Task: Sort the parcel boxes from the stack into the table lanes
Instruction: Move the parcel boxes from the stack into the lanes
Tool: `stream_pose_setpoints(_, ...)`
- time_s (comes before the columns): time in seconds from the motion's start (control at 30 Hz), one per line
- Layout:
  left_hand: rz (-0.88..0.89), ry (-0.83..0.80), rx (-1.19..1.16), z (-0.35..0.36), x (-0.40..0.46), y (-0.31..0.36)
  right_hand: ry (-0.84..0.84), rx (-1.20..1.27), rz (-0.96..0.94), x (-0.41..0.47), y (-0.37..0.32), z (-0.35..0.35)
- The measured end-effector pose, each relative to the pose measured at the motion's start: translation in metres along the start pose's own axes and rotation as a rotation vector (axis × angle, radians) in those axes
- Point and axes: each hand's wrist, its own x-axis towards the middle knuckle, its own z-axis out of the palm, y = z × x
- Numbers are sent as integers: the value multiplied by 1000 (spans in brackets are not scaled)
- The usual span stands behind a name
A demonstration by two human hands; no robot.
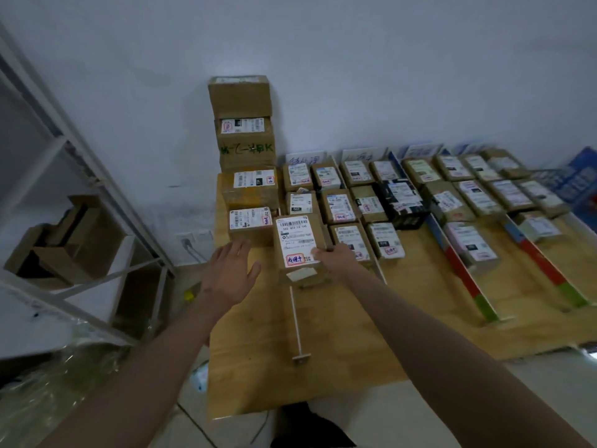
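1. Since the right hand (pixel 336 258) grips the parcel box (pixel 298 245) just right of the stack (pixel 250 176), with the left hand (pixel 231 270) open beside it, steady it.
2. Set it squarely in the near-left lane (pixel 326 318), label up.

Dim, even indoor light with a cool blue-grey cast; no lamp or window is in view, and its source cannot be told. The white wall (pixel 355 59) is the brightest surface, greying toward the upper corners. Shadows are soft and weak: a faint one lies on the wooden table (pixel 339 350) under each forearm, and darker patches fill the open cartons on the metal shelving (pixel 80 195) at left. No glare; the white labels stay readable only on the nearest parcel box (pixel 298 244). Boxes toward the table's far right corner are smeared and soft. Wide-angle distortion bends the shelving posts and splays the table's edges outward.
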Motion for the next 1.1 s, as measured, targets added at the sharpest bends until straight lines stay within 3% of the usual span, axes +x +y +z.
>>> stream_pose_setpoints(0.47,180,21,14,-5,8,114,255,124,83,-36,75,-120)
stream_pose_setpoints(0.8,210,-3,7,24,54,203,248,143,152,17,122,-201)
stream_pose_setpoints(1.1,91,-32,-25,59,108,309,190,72,108,104,171,-289)
